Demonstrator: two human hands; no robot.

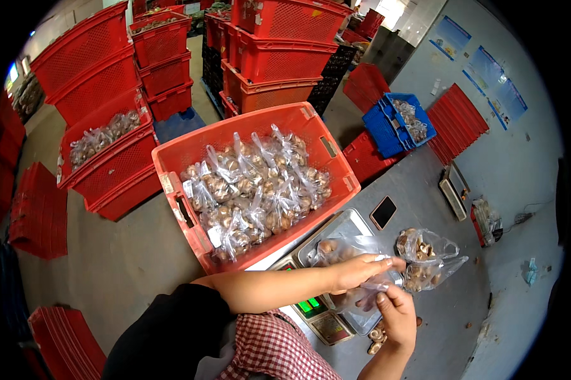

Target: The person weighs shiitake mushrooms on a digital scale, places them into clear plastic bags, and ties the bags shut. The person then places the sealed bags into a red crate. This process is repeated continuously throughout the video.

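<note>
My left hand holds the upper part of a clear plastic bag of brown mushrooms. My right hand pinches the bag's thin plastic between thumb and fingers. The bag lies over the metal pan of a digital scale with a lit green display. Two more clear bags of mushrooms, a nearer one and a farther one, rest beside the pan. Several loose mushrooms lie at the pan's near edge, by my right wrist. A red plastic crate beyond my left arm holds many knotted bags of mushrooms.
A smartphone lies on the grey table beyond the pan. A blue crate with bags stands at the table's far end. Stacked red crates rise behind and at the left. A wall borders the table at right.
</note>
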